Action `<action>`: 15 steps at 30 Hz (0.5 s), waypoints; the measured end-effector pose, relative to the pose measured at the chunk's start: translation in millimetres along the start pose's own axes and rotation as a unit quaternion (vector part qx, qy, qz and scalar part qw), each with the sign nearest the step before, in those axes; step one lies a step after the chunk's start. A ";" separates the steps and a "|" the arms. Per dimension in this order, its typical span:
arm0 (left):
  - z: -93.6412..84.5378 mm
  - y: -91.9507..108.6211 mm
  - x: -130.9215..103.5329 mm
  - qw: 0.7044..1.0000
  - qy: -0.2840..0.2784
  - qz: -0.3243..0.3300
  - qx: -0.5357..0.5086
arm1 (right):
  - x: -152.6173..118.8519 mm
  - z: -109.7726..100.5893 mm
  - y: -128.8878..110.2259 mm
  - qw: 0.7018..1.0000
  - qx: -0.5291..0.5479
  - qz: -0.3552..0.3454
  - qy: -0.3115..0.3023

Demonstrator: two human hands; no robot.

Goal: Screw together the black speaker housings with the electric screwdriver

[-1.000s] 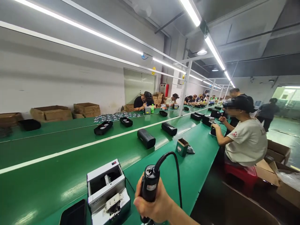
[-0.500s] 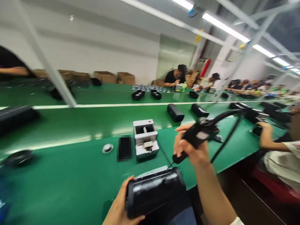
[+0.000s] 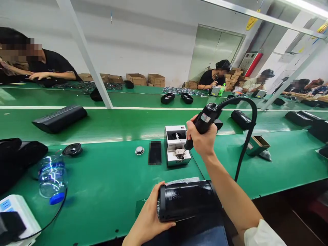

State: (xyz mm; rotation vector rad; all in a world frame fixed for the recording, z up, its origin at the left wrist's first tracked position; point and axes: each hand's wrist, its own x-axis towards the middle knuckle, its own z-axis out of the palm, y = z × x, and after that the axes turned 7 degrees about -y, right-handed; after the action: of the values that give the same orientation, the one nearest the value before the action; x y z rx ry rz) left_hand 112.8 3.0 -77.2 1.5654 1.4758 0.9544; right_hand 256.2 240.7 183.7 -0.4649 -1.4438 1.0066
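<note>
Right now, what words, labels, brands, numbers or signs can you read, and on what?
Nothing reads clearly.
Sticker on the black handheld tool: too small.
Print on the white machine: too small.
Label on the bottle: blurred.
Blue labels on the white box: unreadable.
Anything farther off: too small.

Clear plastic bottle (image 3: 52, 176), cardboard boxes (image 3: 156, 81), pale door (image 3: 214, 51)

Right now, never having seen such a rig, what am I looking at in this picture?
There is no robot here: a person works bare-handed, seen from a head-worn camera looking forward and down. The right hand holds a corded electric screwdriver, its bit at a screw dispenser; contact is unclear. The left hand grips one end of a black speaker housing near the edge of the green workbench. Also on it are a plastic water bottle and a round loudspeaker driver.
</note>
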 end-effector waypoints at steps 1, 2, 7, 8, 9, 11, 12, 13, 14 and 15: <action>0.1 -1.0 -0.2 1.000 0.002 0.000 -0.001 | 0.3 1.2 2.2 1.000 -0.002 0.003 0.004; 0.1 -1.6 -0.3 1.000 0.007 -0.001 -0.001 | 0.3 2.0 3.2 1.000 -0.004 0.006 0.007; -4.3 7.1 -0.3 1.000 0.002 -0.009 -0.009 | -2.2 -0.1 -4.7 1.000 -0.008 0.007 0.008; -6.0 10.7 -0.1 1.000 -0.003 -0.011 -0.012 | -2.6 -1.1 -7.7 1.000 -0.008 0.000 0.007; -7.8 14.3 0.1 1.000 -0.005 -0.012 -0.014 | -2.7 -1.8 -10.3 1.000 -0.008 -0.009 0.006; -11.0 20.3 0.6 1.000 -0.008 -0.014 -0.018 | -2.2 -2.1 -13.4 1.000 -0.005 -0.025 0.005; -12.2 22.3 0.9 1.000 -0.008 -0.017 -0.018 | -1.6 -1.5 -13.5 1.000 -0.005 -0.028 0.003; -13.0 23.5 1.0 1.000 -0.008 -0.019 -0.017 | -0.8 -0.6 -12.6 1.000 -0.006 -0.027 0.000; -13.3 23.8 1.0 1.000 -0.009 -0.021 -0.016 | 0.0 0.6 -11.1 1.000 -0.011 -0.023 -0.003; -13.2 23.4 0.8 1.000 -0.010 -0.023 -0.015 | 0.8 1.7 -9.2 1.000 -0.017 -0.019 -0.005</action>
State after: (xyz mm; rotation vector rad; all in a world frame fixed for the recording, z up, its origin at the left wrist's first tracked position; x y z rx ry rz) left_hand 110.8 3.5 -50.4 1.5087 1.4719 0.9271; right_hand 257.1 235.9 191.7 -0.4567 -1.4758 0.9561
